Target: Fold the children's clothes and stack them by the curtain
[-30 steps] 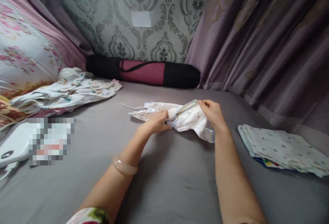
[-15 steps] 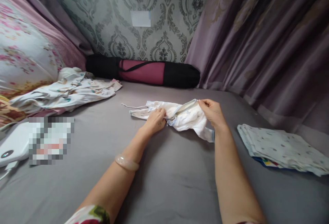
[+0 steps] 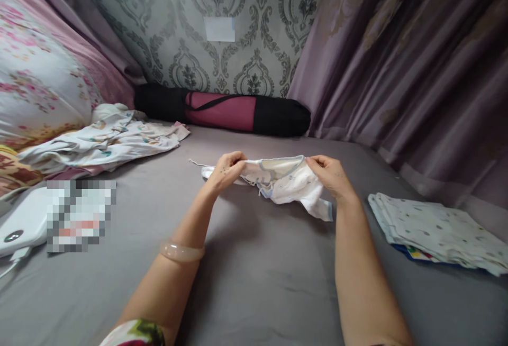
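A small white printed garment [image 3: 296, 184] with pale blue trim hangs stretched between my two hands, just over the grey sheet [image 3: 254, 282]. My left hand [image 3: 230, 170] pinches its upper edge on the left, with a bracelet on that forearm. The upper edge near the neckline is gripped by my right hand [image 3: 327, 171]. One sleeve with a blue cuff hangs down beside my right wrist. A thin tie sticks out at the far left of the garment, beyond my left hand.
Folded printed cloth [image 3: 436, 229] lies at the right. Crumpled printed clothes [image 3: 115, 139] and a floral pillow [image 3: 39, 71] are at the left, with a white device [image 3: 29, 219] and its cable in front. A black and maroon bag [image 3: 222, 110] lies along the wall.
My left hand has moved up and slightly left, from the middle of the garment to its upper edge. The garment's neckline is now more spread. My right hand has barely moved.
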Action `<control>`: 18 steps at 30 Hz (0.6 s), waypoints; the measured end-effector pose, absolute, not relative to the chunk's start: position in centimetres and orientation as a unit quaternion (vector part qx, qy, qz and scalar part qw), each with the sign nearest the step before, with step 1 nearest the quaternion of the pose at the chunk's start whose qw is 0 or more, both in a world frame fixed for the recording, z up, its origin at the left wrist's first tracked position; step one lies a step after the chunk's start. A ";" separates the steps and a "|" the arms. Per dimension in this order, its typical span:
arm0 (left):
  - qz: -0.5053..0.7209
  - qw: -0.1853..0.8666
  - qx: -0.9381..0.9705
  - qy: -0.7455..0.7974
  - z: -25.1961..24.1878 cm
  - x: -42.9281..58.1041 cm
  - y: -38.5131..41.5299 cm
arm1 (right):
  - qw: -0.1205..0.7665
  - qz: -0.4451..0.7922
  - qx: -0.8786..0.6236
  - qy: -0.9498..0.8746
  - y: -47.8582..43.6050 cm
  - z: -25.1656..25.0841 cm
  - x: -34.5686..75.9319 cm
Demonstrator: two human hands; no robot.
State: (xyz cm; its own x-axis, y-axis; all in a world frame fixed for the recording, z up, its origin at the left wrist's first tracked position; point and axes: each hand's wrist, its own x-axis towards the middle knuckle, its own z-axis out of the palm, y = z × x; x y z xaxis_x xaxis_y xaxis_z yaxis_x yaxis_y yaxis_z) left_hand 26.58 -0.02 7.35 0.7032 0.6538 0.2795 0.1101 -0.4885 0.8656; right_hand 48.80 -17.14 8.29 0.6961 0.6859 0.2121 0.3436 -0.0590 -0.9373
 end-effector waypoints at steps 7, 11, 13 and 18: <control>0.306 0.412 0.823 0.245 7.5 26.5 -0.2 | 0.568 0.190 -0.715 -0.361 -17.1 8.2 48.6; 0.309 0.404 0.832 0.223 6.9 26.6 0.1 | 0.557 0.194 -0.719 -0.368 -17.1 7.9 48.7; 0.313 0.399 0.835 0.215 6.7 26.6 0.3 | 0.547 0.195 -0.721 -0.377 -17.1 7.8 48.8; 0.347 0.391 0.821 0.231 6.9 26.4 0.4 | 0.512 0.212 -0.718 -0.421 -17.5 8.2 48.7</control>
State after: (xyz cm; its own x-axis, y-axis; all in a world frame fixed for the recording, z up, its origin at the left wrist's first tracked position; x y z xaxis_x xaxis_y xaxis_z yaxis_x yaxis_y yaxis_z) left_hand 26.36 0.39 6.93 0.6533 0.6498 0.3885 0.1077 -0.5877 0.8019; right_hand 48.75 -17.49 8.25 0.5560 0.8217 0.1254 0.3867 -0.1222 -0.9141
